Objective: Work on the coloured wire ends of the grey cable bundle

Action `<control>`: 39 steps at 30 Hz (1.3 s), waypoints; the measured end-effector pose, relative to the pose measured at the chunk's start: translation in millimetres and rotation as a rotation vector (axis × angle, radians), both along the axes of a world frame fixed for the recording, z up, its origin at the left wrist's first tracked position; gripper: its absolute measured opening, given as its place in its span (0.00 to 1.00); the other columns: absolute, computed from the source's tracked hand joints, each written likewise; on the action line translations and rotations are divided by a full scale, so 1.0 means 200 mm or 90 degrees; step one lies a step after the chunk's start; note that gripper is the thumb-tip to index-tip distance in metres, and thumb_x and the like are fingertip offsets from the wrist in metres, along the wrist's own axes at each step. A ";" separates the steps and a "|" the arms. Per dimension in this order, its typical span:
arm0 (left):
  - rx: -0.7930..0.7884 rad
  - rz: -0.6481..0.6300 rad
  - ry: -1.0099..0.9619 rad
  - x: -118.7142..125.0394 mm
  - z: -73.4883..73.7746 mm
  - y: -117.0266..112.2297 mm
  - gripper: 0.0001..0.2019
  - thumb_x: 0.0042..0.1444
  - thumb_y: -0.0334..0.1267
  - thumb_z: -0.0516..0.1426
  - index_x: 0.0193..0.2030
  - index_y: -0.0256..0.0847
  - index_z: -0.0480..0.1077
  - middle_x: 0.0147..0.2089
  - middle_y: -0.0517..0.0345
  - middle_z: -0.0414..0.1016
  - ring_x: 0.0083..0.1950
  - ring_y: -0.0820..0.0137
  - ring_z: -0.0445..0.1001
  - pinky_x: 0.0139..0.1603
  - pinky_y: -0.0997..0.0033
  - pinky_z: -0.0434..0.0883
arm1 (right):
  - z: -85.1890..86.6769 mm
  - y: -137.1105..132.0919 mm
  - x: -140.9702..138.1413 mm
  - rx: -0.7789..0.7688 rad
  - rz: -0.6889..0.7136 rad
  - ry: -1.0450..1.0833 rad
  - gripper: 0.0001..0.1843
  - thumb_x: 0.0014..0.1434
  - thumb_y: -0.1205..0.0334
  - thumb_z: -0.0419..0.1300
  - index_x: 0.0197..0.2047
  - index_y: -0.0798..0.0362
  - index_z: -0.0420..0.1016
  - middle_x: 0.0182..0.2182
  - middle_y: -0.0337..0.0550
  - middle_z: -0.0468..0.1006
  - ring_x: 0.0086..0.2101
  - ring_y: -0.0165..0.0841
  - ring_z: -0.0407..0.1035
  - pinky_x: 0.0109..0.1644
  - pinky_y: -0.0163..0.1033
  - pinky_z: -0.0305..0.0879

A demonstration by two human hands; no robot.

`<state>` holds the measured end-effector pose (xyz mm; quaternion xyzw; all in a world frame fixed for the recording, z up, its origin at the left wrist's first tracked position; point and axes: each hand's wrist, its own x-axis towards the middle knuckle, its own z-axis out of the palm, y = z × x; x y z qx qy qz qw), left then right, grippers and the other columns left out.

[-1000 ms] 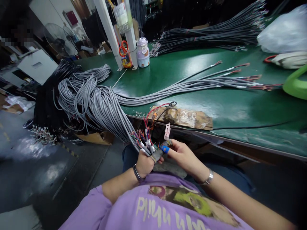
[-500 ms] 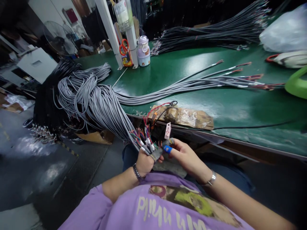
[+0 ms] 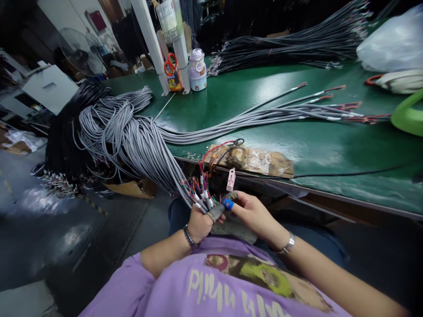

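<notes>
My left hand (image 3: 202, 221) is closed round the ends of several grey cables (image 3: 175, 169), which hang off the table edge. Above that fist fan out thin coloured wires (image 3: 198, 187) and white sleeve ends. Grey wrapping covers my left thumb, which points right. My right hand (image 3: 249, 208) meets the left thumb tip in a pinch, with blue tape on its thumb and a grey covering on its forefinger. Whatever sits between those fingertips, probably fine wire ends, is too small to make out. A pink tag-like piece (image 3: 231, 180) hangs just above the right fingers.
A worn wooden board (image 3: 264, 162) with red and black leads lies at the table's front edge. On the green table (image 3: 264, 92) are stripped grey cables, a bundle of black cables (image 3: 284, 50), a bottle (image 3: 198, 72), orange-handled scissors (image 3: 171, 64) and a plastic bag (image 3: 393, 44).
My right hand has shifted slightly left, nearer to the left thumb. The left hand keeps its hold on the grey cables.
</notes>
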<state>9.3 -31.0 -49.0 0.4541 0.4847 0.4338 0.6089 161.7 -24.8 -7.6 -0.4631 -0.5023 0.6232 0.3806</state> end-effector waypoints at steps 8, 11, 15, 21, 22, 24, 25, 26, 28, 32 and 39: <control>-0.021 0.059 -0.031 0.00 -0.03 0.02 0.20 0.48 0.53 0.65 0.27 0.35 0.72 0.21 0.57 0.74 0.21 0.74 0.71 0.24 0.75 0.70 | -0.07 -0.03 0.03 0.069 -0.073 -0.001 0.18 0.54 0.45 0.62 0.31 0.52 0.70 0.27 0.41 0.75 0.28 0.32 0.66 0.33 0.37 0.64; -0.027 0.055 -0.043 -0.01 -0.02 0.02 0.20 0.47 0.53 0.65 0.28 0.34 0.72 0.21 0.58 0.73 0.20 0.75 0.69 0.22 0.76 0.68 | -0.08 -0.03 0.03 0.059 -0.069 0.033 0.18 0.54 0.45 0.63 0.32 0.52 0.71 0.28 0.41 0.75 0.29 0.32 0.65 0.34 0.37 0.63; -0.035 -0.008 -0.036 -0.01 0.01 0.03 0.21 0.47 0.54 0.65 0.26 0.34 0.71 0.21 0.57 0.73 0.20 0.75 0.69 0.23 0.75 0.69 | -0.05 -0.03 0.02 0.010 -0.050 0.093 0.19 0.53 0.42 0.63 0.31 0.51 0.68 0.24 0.39 0.74 0.27 0.33 0.67 0.34 0.38 0.63; -0.048 -0.072 -0.026 -0.02 0.03 0.03 0.23 0.43 0.55 0.66 0.25 0.34 0.71 0.20 0.56 0.72 0.20 0.74 0.69 0.23 0.73 0.70 | -0.08 -0.01 0.01 -0.011 -0.048 0.104 0.21 0.53 0.43 0.64 0.32 0.52 0.67 0.24 0.37 0.72 0.26 0.29 0.64 0.33 0.37 0.61; -0.044 -0.060 -0.027 -0.02 0.03 0.03 0.23 0.43 0.56 0.66 0.25 0.34 0.70 0.20 0.57 0.72 0.20 0.74 0.69 0.23 0.73 0.70 | -0.09 -0.01 0.01 -0.016 -0.067 0.097 0.21 0.52 0.43 0.64 0.32 0.53 0.68 0.25 0.37 0.72 0.25 0.29 0.63 0.32 0.36 0.60; -0.031 -0.031 -0.025 -0.02 0.02 0.02 0.24 0.44 0.57 0.65 0.25 0.35 0.70 0.20 0.57 0.72 0.20 0.75 0.68 0.23 0.74 0.70 | -0.10 -0.01 0.01 -0.034 -0.101 0.087 0.22 0.53 0.41 0.63 0.32 0.53 0.68 0.24 0.36 0.70 0.25 0.28 0.62 0.31 0.36 0.60; -0.025 -0.020 -0.020 -0.02 0.02 0.01 0.24 0.44 0.58 0.65 0.25 0.35 0.70 0.21 0.57 0.72 0.20 0.75 0.69 0.23 0.74 0.70 | -0.11 -0.02 0.01 -0.042 -0.109 0.079 0.23 0.53 0.40 0.61 0.32 0.53 0.68 0.23 0.36 0.69 0.24 0.27 0.61 0.31 0.36 0.60; -0.020 -0.011 -0.014 -0.02 0.02 0.01 0.24 0.44 0.58 0.65 0.25 0.35 0.70 0.21 0.57 0.72 0.20 0.75 0.69 0.23 0.74 0.70 | -0.10 -0.02 0.01 -0.047 -0.106 0.068 0.24 0.53 0.38 0.60 0.31 0.53 0.68 0.22 0.36 0.68 0.24 0.27 0.61 0.30 0.36 0.60; -0.016 0.002 0.002 -0.01 0.02 0.00 0.24 0.44 0.58 0.65 0.26 0.35 0.70 0.21 0.58 0.72 0.21 0.75 0.69 0.24 0.74 0.71 | -0.09 -0.03 0.01 -0.044 -0.078 0.037 0.24 0.52 0.38 0.61 0.31 0.53 0.68 0.21 0.36 0.70 0.24 0.29 0.63 0.30 0.36 0.61; -0.019 0.011 0.017 0.00 0.04 0.00 0.24 0.39 0.57 0.67 0.27 0.37 0.69 0.21 0.60 0.72 0.21 0.74 0.70 0.24 0.74 0.72 | -0.04 -0.03 0.00 -0.009 -0.032 0.010 0.22 0.49 0.40 0.64 0.30 0.51 0.67 0.23 0.39 0.75 0.26 0.33 0.69 0.30 0.38 0.65; -0.062 -0.139 0.019 -0.04 0.06 0.03 0.22 0.35 0.53 0.70 0.24 0.36 0.70 0.20 0.58 0.72 0.21 0.72 0.71 0.25 0.72 0.72 | -0.05 -0.03 -0.01 0.057 0.036 0.054 0.17 0.56 0.46 0.61 0.29 0.50 0.65 0.21 0.38 0.74 0.25 0.33 0.69 0.33 0.40 0.67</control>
